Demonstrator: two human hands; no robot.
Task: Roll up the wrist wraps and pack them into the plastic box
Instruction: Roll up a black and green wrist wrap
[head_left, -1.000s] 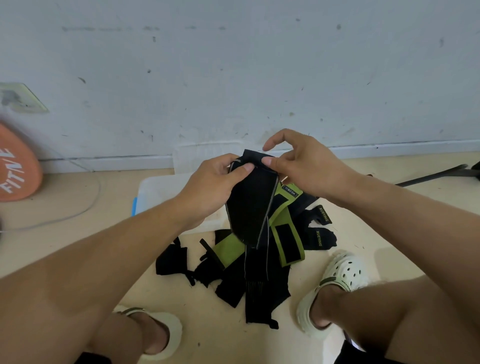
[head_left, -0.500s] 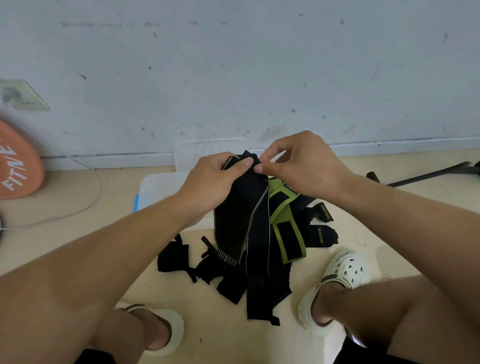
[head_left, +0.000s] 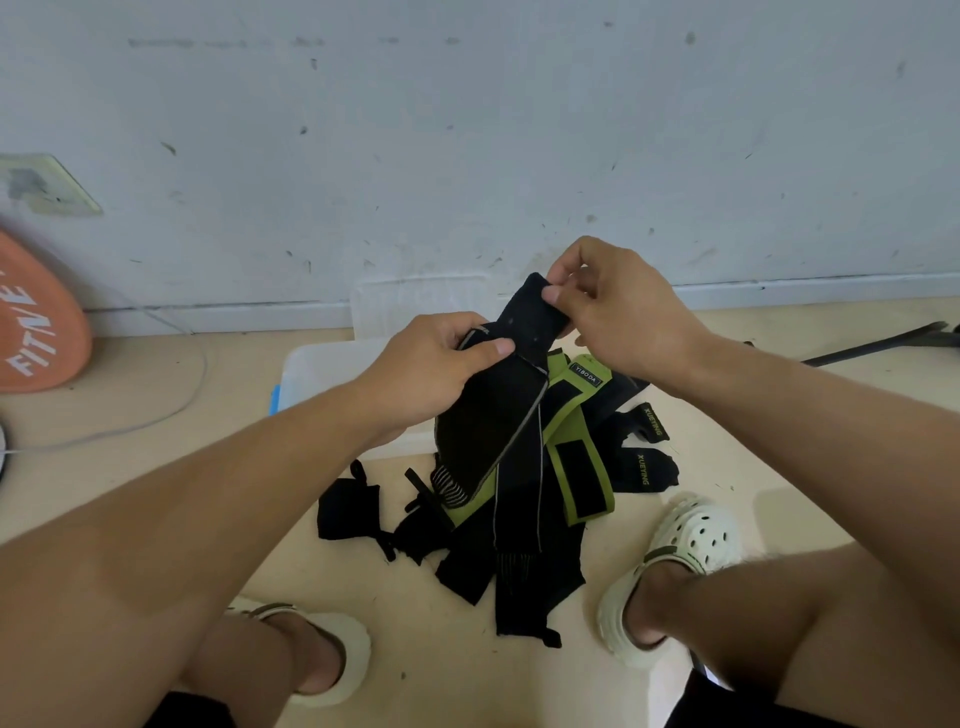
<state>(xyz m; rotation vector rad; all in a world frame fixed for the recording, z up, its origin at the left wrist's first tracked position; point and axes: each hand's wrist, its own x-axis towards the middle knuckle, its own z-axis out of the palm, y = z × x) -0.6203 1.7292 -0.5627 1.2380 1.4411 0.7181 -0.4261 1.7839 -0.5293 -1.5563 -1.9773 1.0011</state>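
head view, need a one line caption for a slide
Both hands, left and right, hold a black wrist wrap above a pile of wraps beside the plastic box.

Black wrap (head_left: 498, 415) in both hands, perhaps half-folded.

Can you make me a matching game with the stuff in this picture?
Things:
1. black wrap
2. plastic box
3. orange disc
4. pile of wraps

Places:
A. leaning on the wall, far left
B. held up by both hands
C. on the floor between the feet
D. behind the left hand

Pairs: 1-B, 2-D, 3-A, 4-C
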